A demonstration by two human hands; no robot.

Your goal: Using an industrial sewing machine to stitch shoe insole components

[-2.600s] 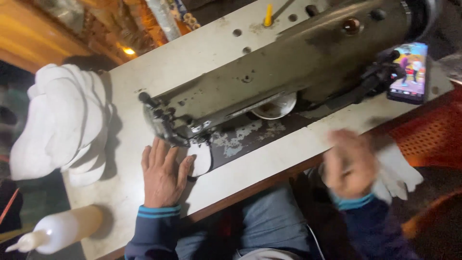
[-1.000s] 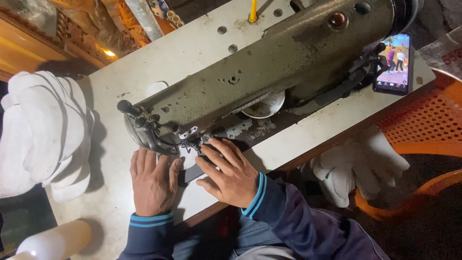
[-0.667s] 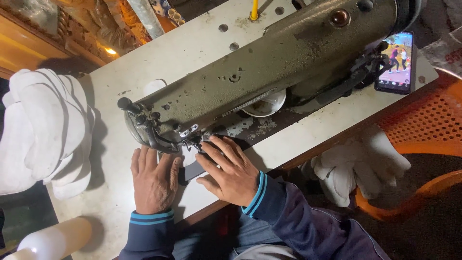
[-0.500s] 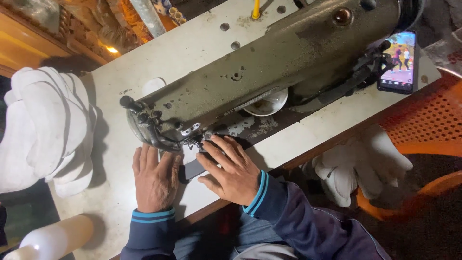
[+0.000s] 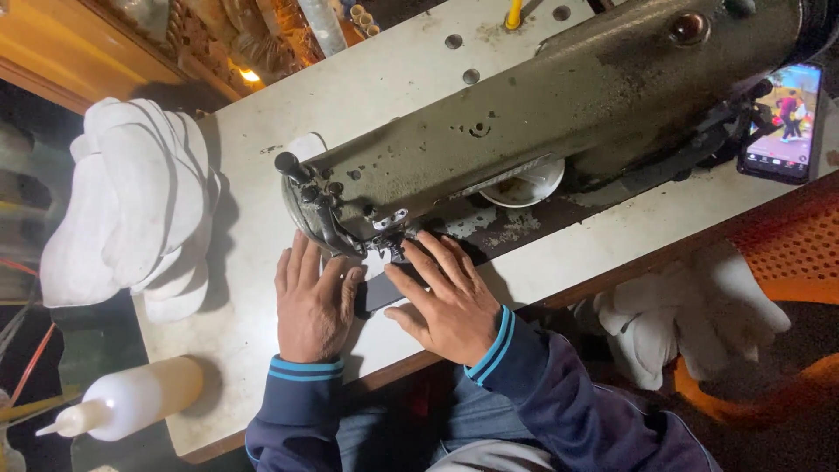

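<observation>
A worn grey-green sewing machine (image 5: 542, 122) lies across a white table (image 5: 262, 218). My left hand (image 5: 313, 301) rests flat on the table just left of the needle area, fingers spread towards the presser foot. My right hand (image 5: 447, 297) lies flat to the right of the needle, fingers pressing a small white piece of fabric (image 5: 377, 262) under the foot. A dark plate (image 5: 389, 293) shows between the two hands. Both wrists wear dark blue sleeves with light blue stripes.
A tall stack of white gloves (image 5: 131, 210) sits at the table's left end. A white squeeze bottle (image 5: 131, 398) lies at the front left corner. A lit phone (image 5: 782, 122) rests at the right. More white gloves (image 5: 690, 310) lie in an orange basket (image 5: 786, 262) below.
My right hand came from the right side over to the needle area and now lies flat there. Over the last second both hands stayed almost still.
</observation>
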